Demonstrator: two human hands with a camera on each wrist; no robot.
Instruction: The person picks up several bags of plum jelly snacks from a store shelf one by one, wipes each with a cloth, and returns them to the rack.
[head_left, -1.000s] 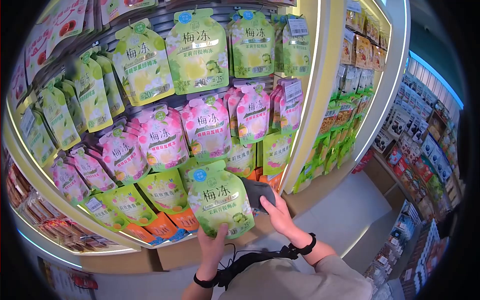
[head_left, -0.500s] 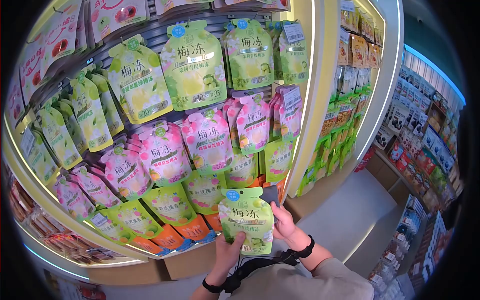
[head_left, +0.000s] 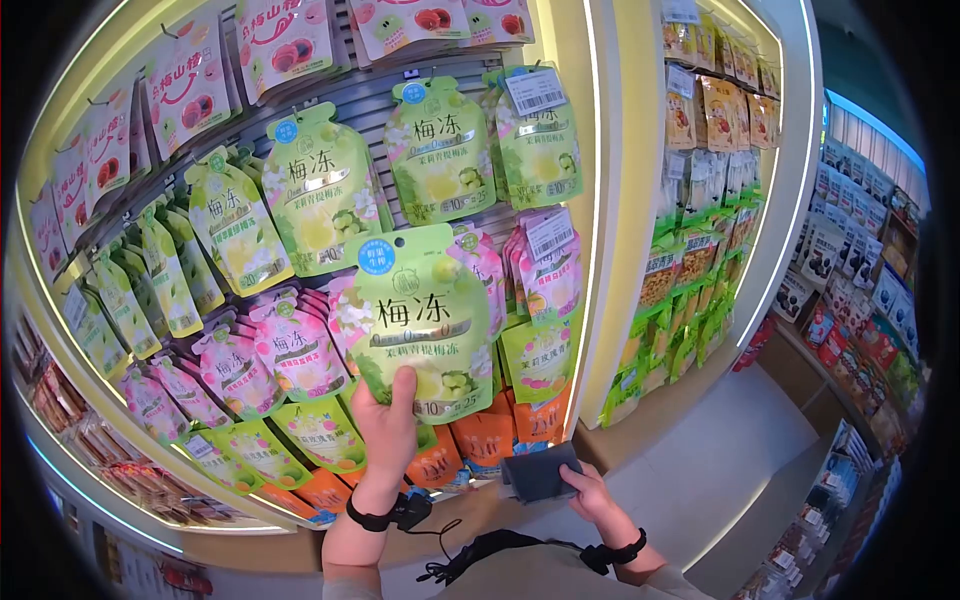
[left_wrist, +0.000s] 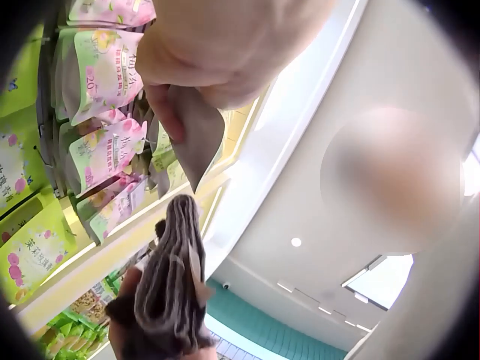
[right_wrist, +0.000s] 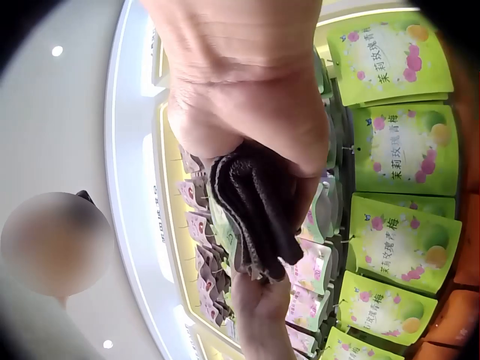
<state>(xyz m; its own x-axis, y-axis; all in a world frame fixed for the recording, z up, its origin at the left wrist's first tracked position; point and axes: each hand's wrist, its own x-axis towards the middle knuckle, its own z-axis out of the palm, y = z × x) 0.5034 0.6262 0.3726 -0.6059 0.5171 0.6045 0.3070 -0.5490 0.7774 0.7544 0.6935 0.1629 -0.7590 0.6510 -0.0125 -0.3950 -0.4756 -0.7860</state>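
My left hand (head_left: 388, 430) grips a green plum jelly pouch (head_left: 425, 310) by its lower left edge, thumb across the printed front. The pouch is upright before the shelf and overlaps the pink pouches (head_left: 297, 340) behind it. Its plain grey back (left_wrist: 199, 139) shows in the left wrist view. Lower and to the right, my right hand (head_left: 592, 492) pinches a folded dark grey cloth (head_left: 535, 474), thumb on top. The right wrist view shows the layered folds of the cloth (right_wrist: 251, 210) below the palm, the left hand (right_wrist: 259, 300) beyond it.
Green pouches (head_left: 320, 190) hang on hooks above, with white-and-pink packs (head_left: 285, 45) higher still. Yellow-green pouches (head_left: 320, 435) and orange packs (head_left: 485, 440) fill the lower rows. A lit upright panel (head_left: 600, 200) parts this shelf from another with nut bags (head_left: 690, 260).
The left hand has lifted the pouch up and left, toward the shelf. The right hand has come away from the pouch and lowered, keeping the cloth. The head view has shifted.
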